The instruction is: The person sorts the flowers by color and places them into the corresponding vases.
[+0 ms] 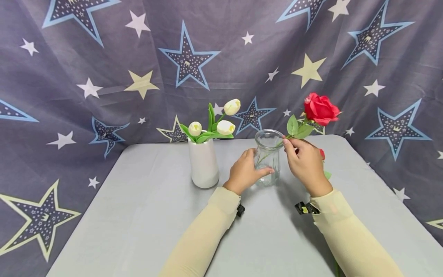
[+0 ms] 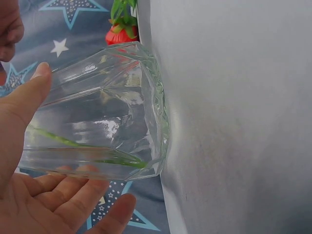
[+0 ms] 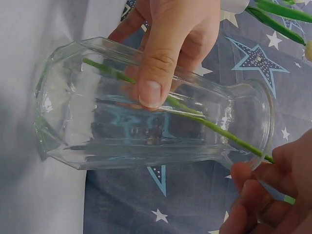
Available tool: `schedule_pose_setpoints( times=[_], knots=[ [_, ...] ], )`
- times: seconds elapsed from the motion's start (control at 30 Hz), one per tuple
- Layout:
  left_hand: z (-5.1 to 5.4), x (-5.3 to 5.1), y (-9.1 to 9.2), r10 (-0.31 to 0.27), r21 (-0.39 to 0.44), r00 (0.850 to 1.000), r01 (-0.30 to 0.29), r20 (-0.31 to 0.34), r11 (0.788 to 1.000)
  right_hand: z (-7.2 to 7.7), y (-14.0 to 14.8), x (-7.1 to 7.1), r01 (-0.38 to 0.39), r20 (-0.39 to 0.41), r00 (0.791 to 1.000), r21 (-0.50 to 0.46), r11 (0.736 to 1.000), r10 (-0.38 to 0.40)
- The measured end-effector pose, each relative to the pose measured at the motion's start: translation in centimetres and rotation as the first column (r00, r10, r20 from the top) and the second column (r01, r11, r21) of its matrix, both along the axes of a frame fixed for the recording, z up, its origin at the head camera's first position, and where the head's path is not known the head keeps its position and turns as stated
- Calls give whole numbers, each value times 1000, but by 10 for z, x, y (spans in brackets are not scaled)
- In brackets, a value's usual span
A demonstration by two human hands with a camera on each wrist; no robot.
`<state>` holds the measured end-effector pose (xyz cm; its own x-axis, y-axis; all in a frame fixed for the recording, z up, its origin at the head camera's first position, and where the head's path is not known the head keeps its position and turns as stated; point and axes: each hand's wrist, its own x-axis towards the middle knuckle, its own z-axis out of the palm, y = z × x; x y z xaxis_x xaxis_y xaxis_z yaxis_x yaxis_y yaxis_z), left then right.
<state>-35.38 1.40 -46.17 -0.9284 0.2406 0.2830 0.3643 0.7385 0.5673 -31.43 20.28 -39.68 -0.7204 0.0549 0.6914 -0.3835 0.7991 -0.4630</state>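
Observation:
A clear glass vase (image 1: 273, 158) stands upright on the grey table. My left hand (image 1: 244, 171) grips its left side, with the thumb (image 3: 155, 87) across the near wall and the fingers behind the glass. At the rim, my right hand (image 1: 306, 164) pinches the green stem (image 3: 229, 136) of a red artificial rose (image 1: 321, 109). The stem slants down inside the vase; in the left wrist view its lower end (image 2: 131, 160) lies near the vase's base. The rose's bloom and leaves (image 1: 301, 129) are above the right hand, outside the vase.
A white vase (image 1: 203, 165) holding several white tulips (image 1: 226, 127) stands left of the glass one. Another red flower (image 1: 322, 154) lies partly hidden behind the right hand. A star-patterned cloth (image 1: 228, 69) hangs behind the table (image 1: 145, 215).

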Motion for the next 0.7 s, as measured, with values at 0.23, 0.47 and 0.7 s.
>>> schedule_pose_setpoints(
  times=[0.23,0.47,0.7],
  knots=[
    [2,2,0,-1,-6,1000,1,5,1000,-2,0,-1,20,-5,1000,24,1000,-20],
    [2,2,-1,2,-25,1000,-2,11,1000,-3,0,-2,23,81,996,16,1000,-24],
    [4,2,0,1,-17,1000,-1,12,1000,0,2,0,19,185,983,5,1000,-20]
  ],
)
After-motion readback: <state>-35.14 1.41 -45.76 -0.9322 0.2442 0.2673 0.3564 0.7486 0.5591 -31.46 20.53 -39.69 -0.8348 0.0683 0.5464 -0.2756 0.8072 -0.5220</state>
